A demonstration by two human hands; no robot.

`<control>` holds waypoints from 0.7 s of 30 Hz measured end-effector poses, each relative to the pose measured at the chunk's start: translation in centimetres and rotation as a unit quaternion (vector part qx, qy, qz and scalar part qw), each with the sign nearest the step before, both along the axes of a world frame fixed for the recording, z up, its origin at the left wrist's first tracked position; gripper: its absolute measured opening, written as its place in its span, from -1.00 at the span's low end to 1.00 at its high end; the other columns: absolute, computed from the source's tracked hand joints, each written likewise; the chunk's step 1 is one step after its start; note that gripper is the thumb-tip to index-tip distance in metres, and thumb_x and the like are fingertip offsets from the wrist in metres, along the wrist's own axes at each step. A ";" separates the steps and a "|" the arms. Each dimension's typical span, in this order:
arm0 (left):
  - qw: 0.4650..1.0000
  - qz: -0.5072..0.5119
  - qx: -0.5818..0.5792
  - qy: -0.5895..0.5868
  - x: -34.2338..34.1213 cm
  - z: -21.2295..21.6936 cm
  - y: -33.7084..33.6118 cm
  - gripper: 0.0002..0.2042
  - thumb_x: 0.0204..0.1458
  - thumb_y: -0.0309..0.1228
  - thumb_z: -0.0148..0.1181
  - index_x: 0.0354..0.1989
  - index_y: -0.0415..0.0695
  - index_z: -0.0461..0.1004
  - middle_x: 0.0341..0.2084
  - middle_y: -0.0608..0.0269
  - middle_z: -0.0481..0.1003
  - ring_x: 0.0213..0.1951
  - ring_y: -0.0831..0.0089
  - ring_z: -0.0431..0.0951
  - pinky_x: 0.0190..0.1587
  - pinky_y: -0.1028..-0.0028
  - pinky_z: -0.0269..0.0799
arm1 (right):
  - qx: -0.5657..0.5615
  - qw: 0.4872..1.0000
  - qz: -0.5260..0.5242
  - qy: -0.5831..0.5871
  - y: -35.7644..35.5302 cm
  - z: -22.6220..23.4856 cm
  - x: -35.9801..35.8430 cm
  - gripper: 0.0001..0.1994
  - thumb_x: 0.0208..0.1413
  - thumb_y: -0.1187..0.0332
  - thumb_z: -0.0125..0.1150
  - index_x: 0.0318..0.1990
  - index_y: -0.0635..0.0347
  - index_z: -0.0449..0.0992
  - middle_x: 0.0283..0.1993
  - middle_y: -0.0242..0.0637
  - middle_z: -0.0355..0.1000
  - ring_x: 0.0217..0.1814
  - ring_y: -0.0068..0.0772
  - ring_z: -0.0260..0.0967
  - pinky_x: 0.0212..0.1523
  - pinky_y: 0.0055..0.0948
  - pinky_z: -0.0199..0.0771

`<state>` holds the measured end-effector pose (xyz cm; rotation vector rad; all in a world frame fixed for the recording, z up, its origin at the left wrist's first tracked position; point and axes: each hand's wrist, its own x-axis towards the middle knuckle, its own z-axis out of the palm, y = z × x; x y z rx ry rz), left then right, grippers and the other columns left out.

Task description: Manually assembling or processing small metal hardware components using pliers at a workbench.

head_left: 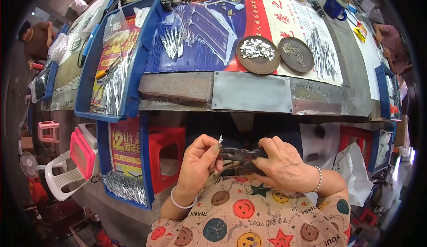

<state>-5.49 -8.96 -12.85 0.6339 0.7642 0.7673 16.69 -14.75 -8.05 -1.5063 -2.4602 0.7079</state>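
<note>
In front of my patterned apron, my left hand (199, 159) pinches a small silver metal piece (221, 139) upright between thumb and fingertips. My right hand (284, 163) is closed around a dark hand tool (238, 154) that looks like pliers. Its front end reaches the fingers of my left hand; whether its jaws touch the silver piece I cannot tell. Beyond my hands, on the bench, a brown round dish (241, 63) holds small shiny flat pieces. Beside it stands a second round dish (307, 68) with tiny thin metal parts.
Slender silver pieces lie in piles on the bench, left (173, 38) and right (322, 53). A blue tray (84, 100) holds more, as does a lower blue tray (150, 180) beside a red stool (165, 151). A blue mug (333, 7) stands far right. Other people sit at both sides.
</note>
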 end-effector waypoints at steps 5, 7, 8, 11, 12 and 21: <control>1.000 0.007 0.013 0.018 0.1 -0.8 0.0 -0.91 0.19 -0.43 0.03 -0.34 -0.17 0.34 -0.55 0.35 0.41 -0.60 0.68 0.38 -0.56 0.71 0.25 | -0.054 0.998 -0.006 0.033 0.3 -0.1 -0.3 -0.70 -0.17 0.17 0.32 -0.38 0.21 0.51 -0.28 -0.16 0.15 -0.28 -0.21 0.23 -0.37 -0.31 0.33; 0.999 0.009 0.017 0.027 -0.2 -1.3 0.0 -0.91 0.19 -0.43 0.03 -0.33 -0.17 0.34 -0.55 0.35 0.41 -0.59 0.68 0.38 -0.56 0.71 0.26 | -0.203 0.969 0.034 0.132 1.2 -0.5 0.4 -0.67 -0.05 0.16 0.24 -0.32 0.29 0.48 -0.31 -0.10 0.14 -0.35 -0.11 0.29 -0.37 -0.24 0.34; 0.999 0.012 0.022 0.035 -0.3 -1.6 0.1 -0.91 0.19 -0.44 0.02 -0.33 -0.16 0.34 -0.55 0.35 0.40 -0.58 0.67 0.38 -0.55 0.70 0.26 | -0.205 0.969 0.034 0.133 1.6 -0.6 0.7 -0.67 -0.05 0.16 0.24 -0.32 0.29 0.48 -0.31 -0.10 0.14 -0.35 -0.11 0.29 -0.37 -0.24 0.34; 0.999 0.017 0.017 0.031 -0.5 -2.0 -0.1 -0.92 0.19 -0.44 0.02 -0.32 -0.16 0.33 -0.54 0.35 0.40 -0.57 0.66 0.39 -0.54 0.69 0.27 | -0.343 0.924 0.046 0.166 2.3 -0.1 1.1 -0.59 -0.03 0.13 0.23 -0.13 0.27 0.50 -0.27 -0.06 0.16 -0.32 -0.09 0.29 -0.33 -0.23 0.36; 0.999 0.016 0.016 0.031 -0.4 -1.9 0.0 -0.92 0.19 -0.44 0.02 -0.32 -0.16 0.33 -0.54 0.35 0.40 -0.57 0.66 0.39 -0.54 0.69 0.27 | -0.344 0.923 0.046 0.166 2.1 -0.1 0.9 -0.59 -0.03 0.13 0.23 -0.13 0.27 0.50 -0.27 -0.06 0.16 -0.32 -0.09 0.29 -0.33 -0.23 0.36; 0.999 -0.005 -0.029 0.028 -0.3 -2.4 0.5 -0.90 0.20 -0.42 0.00 -0.33 -0.17 0.31 -0.58 0.33 0.39 -0.60 0.66 0.37 -0.54 0.69 0.27 | -0.029 0.999 0.010 0.013 1.2 -1.3 0.2 -0.69 -0.18 0.19 0.32 -0.32 0.19 0.50 -0.27 -0.17 0.13 -0.26 -0.26 0.16 -0.38 -0.40 0.30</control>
